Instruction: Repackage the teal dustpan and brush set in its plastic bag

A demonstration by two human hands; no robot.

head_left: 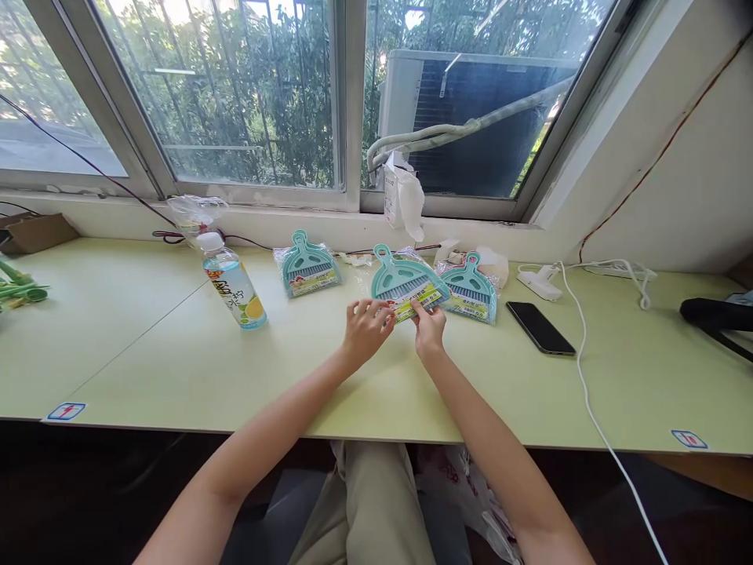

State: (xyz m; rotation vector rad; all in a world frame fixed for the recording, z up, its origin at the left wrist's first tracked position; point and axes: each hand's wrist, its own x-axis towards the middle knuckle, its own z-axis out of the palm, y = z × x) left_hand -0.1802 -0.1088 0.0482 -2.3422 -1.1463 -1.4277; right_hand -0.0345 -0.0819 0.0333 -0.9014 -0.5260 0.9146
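Note:
A teal dustpan and brush set in clear plastic wrap is held up above the table, tilted, its handle pointing away from me. My right hand grips its lower edge, thumb lying on the yellow-green label. At the lower left corner of the same set, my left hand has bent fingers closed against the wrap; its thumb is hidden. Two similar wrapped sets lie on the table, one to the left and one to the right, partly behind the held one.
On the pale green table, a drink bottle stands left and a black phone lies right. A white power strip trails a cable over the front edge. A tissue pack rests by the window; a cardboard box sits far left.

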